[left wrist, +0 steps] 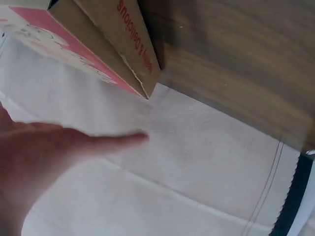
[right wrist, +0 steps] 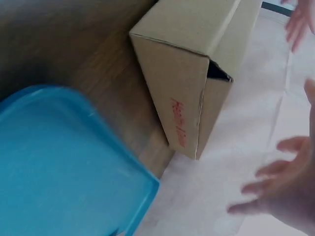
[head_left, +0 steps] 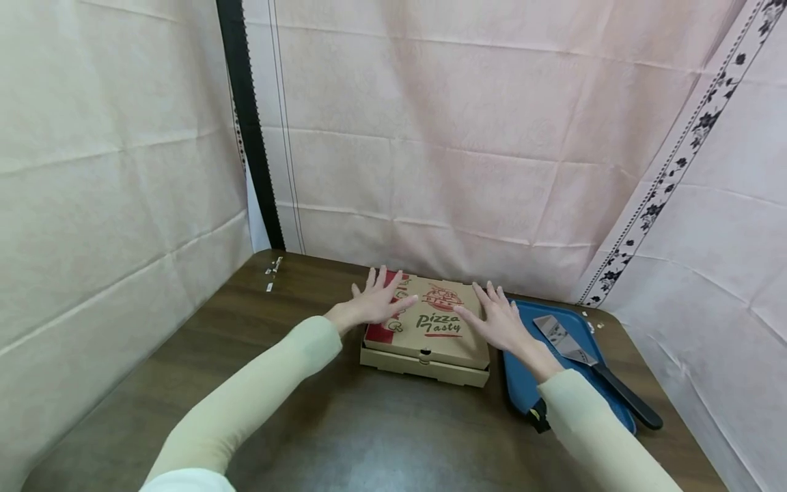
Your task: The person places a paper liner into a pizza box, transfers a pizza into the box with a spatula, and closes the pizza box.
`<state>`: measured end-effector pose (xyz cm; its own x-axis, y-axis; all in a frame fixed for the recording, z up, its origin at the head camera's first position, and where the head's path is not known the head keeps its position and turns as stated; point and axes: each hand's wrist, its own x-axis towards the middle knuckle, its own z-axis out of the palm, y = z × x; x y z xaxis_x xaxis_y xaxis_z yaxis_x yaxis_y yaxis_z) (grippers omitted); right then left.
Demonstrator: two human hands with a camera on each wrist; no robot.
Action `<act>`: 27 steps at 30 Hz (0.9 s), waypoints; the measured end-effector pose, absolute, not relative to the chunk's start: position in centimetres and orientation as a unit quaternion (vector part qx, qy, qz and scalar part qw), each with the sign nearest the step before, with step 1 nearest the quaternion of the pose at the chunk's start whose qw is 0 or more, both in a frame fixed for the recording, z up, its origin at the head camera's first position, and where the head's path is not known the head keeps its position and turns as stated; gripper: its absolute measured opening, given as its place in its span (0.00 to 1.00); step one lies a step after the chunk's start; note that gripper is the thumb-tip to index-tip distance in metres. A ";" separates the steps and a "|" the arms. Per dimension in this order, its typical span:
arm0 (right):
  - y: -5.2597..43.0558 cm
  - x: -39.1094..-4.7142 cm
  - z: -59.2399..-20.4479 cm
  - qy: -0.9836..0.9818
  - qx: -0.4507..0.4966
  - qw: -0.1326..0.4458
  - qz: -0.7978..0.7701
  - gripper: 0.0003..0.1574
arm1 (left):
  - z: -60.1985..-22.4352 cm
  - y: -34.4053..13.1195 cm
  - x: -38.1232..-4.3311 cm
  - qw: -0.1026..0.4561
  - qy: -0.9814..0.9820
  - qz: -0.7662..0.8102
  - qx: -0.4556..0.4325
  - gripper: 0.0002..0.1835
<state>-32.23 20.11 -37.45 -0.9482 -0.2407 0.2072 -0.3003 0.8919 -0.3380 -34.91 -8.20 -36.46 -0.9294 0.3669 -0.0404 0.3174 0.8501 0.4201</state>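
Two cardboard pizza boxes seem stacked, or one deep pizza box (head_left: 439, 328) lies closed on the table, its lid printed in red and green with "Pizza Tasty". Over its left side spreads my left hand (head_left: 376, 301), fingers straight and apart. My right hand (head_left: 494, 318) is spread the same way above the right side. In the right wrist view the right hand (right wrist: 285, 189) appears apart from the cardboard box (right wrist: 177, 88), holding nothing. The left wrist view shows the left hand (left wrist: 64, 152) beside the box's printed side (left wrist: 125, 37), also holding nothing.
Right of the box lies a blue tray (head_left: 522, 383), with a pizza server (head_left: 565, 345) with a black handle across it. A small dark object (head_left: 538, 415) sits at the tray's near left edge. Cloth walls (head_left: 430, 137) enclose the wooden table (head_left: 295, 424) behind and at both sides.
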 end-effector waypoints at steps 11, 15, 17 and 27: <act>18.0 -34.8 -40.5 -0.983 0.086 0.069 0.144 0.55 | -40.1 -5.5 -37.0 0.006 0.977 0.177 0.118 0.42; 17.9 -35.1 -41.8 -0.984 0.074 0.065 0.146 0.54 | -41.1 -5.1 -36.8 0.001 0.979 0.163 0.121 0.42; 17.9 -35.2 -42.3 -0.985 0.071 0.067 0.144 0.53 | -41.5 -5.1 -36.7 -0.004 0.980 0.158 0.122 0.43; 18.0 -35.4 -43.9 -0.987 0.073 0.042 0.134 0.54 | -43.5 -4.9 -37.1 -0.017 0.985 0.115 0.126 0.42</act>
<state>-35.38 17.99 -43.93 -0.9859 -0.1325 0.1021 -0.1549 0.9536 -0.2582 -37.06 -4.94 -43.49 -0.9678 0.2438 0.0625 0.2516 0.9418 0.2228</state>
